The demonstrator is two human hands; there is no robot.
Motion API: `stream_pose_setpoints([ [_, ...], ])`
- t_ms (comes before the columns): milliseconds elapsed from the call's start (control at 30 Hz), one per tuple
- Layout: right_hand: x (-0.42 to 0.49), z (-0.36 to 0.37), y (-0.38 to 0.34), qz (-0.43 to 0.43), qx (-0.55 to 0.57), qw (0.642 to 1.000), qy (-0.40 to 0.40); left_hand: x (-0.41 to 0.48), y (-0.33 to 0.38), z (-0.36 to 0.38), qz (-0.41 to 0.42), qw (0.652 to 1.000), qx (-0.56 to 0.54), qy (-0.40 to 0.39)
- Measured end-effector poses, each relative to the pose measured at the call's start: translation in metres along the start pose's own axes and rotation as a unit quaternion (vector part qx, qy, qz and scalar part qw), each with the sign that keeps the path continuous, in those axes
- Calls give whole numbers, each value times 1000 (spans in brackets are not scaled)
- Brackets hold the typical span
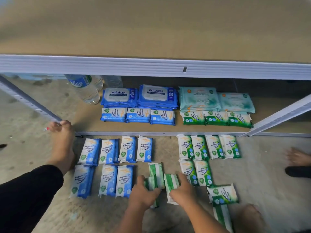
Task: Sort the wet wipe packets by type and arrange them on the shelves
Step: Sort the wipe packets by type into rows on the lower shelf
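Observation:
On the floor in front of the shelf, my left hand (143, 193) grips a green and white pine wipe packet (155, 175), and my right hand (184, 190) grips another green packet (170, 182) beside it. Several blue fragrance-free packets (107, 165) lie in two rows at the left, several green pine packets (208, 147) in rows at the right. On the bottom shelf (87, 115) stand blue antabax packs (139, 96), pale teal packs (217, 100), three blue small packets (138, 116) and three green ones (217, 118).
A water bottle (85, 88) lies at the shelf's back left. My bare left foot (62, 145) rests by the left upright (30, 103). Another foot (297, 157) shows at the right edge. A loose green packet (223, 194) lies at lower right.

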State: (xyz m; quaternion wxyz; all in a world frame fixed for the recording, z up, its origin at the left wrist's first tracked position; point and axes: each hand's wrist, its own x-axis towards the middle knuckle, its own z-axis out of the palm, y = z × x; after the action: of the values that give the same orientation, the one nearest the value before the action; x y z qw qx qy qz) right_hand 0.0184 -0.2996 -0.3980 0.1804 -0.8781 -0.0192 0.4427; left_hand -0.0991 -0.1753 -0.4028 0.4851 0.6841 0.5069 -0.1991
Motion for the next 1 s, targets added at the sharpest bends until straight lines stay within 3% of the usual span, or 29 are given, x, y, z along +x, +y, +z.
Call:
stream_pose_setpoints([
  [167, -24, -31, 19, 65, 241, 965, -80, -24, 13, -13, -16, 982, -175, -74],
  [300, -45, -49, 35, 97, 487, 860, -114, -40, 26, -15, -15, 958, -269, -103],
  [367, -56, -58, 43, 91, 556, 815, -131, -48, 31, -13, 3, 946, -303, -116],
  [567, -81, -77, 57, 49, 642, 743, -181, -75, 51, -11, 6, 922, -351, -166],
  [1000, -89, -94, 76, 18, 713, 668, -212, -81, 60, -4, -19, 920, -345, -183],
])
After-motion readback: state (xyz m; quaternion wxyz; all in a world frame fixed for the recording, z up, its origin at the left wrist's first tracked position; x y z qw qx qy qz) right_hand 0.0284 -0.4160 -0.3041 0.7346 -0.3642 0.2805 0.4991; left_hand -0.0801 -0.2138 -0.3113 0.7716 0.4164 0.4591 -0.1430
